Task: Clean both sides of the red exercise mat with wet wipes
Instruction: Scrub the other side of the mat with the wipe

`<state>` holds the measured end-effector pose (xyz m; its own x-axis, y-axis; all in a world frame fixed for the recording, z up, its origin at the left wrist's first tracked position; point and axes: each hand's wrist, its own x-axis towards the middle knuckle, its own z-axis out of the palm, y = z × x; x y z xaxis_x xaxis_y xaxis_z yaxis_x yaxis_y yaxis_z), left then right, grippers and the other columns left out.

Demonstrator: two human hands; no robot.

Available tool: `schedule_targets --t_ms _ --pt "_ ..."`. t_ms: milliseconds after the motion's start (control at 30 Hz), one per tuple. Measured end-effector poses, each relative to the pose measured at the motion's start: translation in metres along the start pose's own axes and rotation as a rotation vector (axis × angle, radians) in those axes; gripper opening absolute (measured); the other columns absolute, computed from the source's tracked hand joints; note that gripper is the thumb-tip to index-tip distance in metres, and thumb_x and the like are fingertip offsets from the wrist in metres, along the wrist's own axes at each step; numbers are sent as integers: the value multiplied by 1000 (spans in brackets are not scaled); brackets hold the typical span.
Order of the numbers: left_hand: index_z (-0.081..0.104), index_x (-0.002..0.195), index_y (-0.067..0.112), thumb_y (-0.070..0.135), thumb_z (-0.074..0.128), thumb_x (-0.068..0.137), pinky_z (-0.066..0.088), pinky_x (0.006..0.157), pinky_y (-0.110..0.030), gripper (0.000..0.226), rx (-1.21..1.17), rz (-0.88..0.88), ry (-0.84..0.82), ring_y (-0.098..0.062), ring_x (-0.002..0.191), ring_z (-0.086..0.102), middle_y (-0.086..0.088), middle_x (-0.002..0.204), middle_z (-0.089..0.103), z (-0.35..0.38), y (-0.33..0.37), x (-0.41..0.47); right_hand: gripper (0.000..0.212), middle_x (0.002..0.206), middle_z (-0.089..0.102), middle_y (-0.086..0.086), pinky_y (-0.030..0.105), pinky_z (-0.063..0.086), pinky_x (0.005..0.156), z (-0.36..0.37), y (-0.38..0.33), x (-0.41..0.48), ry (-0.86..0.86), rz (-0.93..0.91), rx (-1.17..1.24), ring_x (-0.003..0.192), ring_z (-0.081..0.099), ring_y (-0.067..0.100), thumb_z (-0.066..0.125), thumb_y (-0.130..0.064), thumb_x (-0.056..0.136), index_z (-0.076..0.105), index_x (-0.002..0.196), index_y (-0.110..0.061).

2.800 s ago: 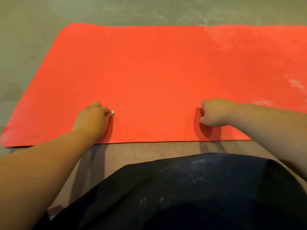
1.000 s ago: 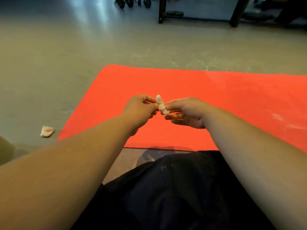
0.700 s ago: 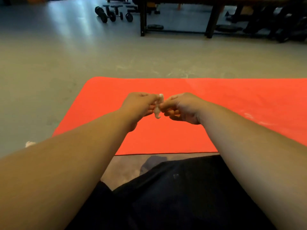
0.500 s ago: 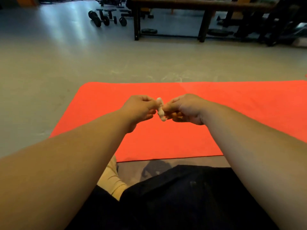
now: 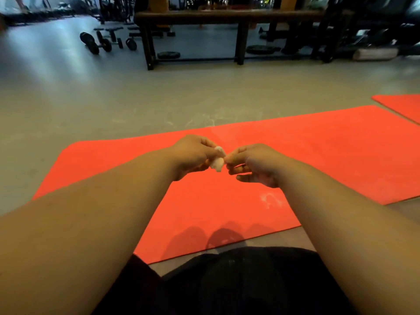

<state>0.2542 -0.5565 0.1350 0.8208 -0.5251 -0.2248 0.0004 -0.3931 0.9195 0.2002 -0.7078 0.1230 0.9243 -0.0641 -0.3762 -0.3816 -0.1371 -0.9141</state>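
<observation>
Obs., head view. Red exercise mat (image 5: 306, 155) lies flat on the grey floor (image 5: 113, 98), directly in front of the seated person, near long edge just beyond the knees. 1 whitish smudge (image 5: 270, 200) is visible on the upper face, below the right forearm.

Wet wipe (image 5: 217, 159): a small, crumpled white wad, held in the air above the mat's middle, between the 2 hands. Left hand (image 5: 193, 155) pinches its left side with curled fingertips. Right hand (image 5: 252, 164) pinches its right side with thumb and forefinger; the remaining fingers curl loosely underneath and hold nothing.

Handling, judged:
- Wipe: very light, limp, damp, probably clingy to itself. No stiffness, so it needs to be teased open at 2 opposite edges, then pressed flat under the fingers. Likely to tear if pulled hard.
- Mat: thin, flexible foam sheet, light for its area, surface looks grippy, not slippery. It should flop and fold when lifted. To turn it over, take the near long edge or a corner with both hands well apart.

Surroundings: second red mat (image 5: 402, 105) far right, apart from the first; dumbbells (image 5: 106, 42) and a dark bench (image 5: 227, 15) well beyond.
</observation>
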Motion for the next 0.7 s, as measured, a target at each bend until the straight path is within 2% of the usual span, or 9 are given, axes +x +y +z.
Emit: schedule_targets --t_ms 133,233,400,500,600,667,700 --pt "60 66 14 7 55 91 32 54 -22 26 33 5 7 -6 51 45 -2 58 59 8 13 -3 14 69 58 2 25 45 62 0 -4 -16 49 -34 67 66 59 15 58 -7 86 59 74 -14" --pt "58 70 15 4 56 89 33 52 -18 22 -48 -19 6 -1 44 48 6 52 57 14 11 -12 12 71 59 2 24 46 59 5 7 -30 103 -31 142 65 59 14 56 -10 88 60 77 -12" --pt "57 71 14 -4 55 85 34 47 -15 23 -40 -1 8 -5 44 47 -3 61 57 16 4 -33 16 77 64 3 26 48 62 21 22 -56 96 3 245 70 61 15 51 -11 90 62 78 -10" --pt "59 68 16 -3 59 84 32 48 -18 25 -49 58 49 -4 43 49 0 54 58 13 10 -33 21 76 64 5 27 50 62 23 14 -60 150 -26 291 70 61 17 45 -8 91 60 77 -9" --pt "60 70 11 -9 65 81 44 44 -15 23 -151 85 62 -6 45 54 -5 60 59 15 9 -27 18 74 65 8 25 53 58 23 12 -53 140 -55 427 67 61 18 47 -14 95 60 83 -9" --pt "61 74 9 -8 67 81 52 53 -16 20 -223 85 38 -10 53 59 -7 67 61 21 4 -21 9 71 64 6 22 54 57 20 15 -44 120 -70 499 64 61 15 57 -18 92 61 85 -14" --pt "62 79 9 -6 68 81 54 58 -18 17 -239 76 25 -12 58 60 -8 70 63 25 0 -16 7 70 64 5 20 55 58 18 19 -39 130 -78 504 62 62 13 60 -14 90 60 84 -14"
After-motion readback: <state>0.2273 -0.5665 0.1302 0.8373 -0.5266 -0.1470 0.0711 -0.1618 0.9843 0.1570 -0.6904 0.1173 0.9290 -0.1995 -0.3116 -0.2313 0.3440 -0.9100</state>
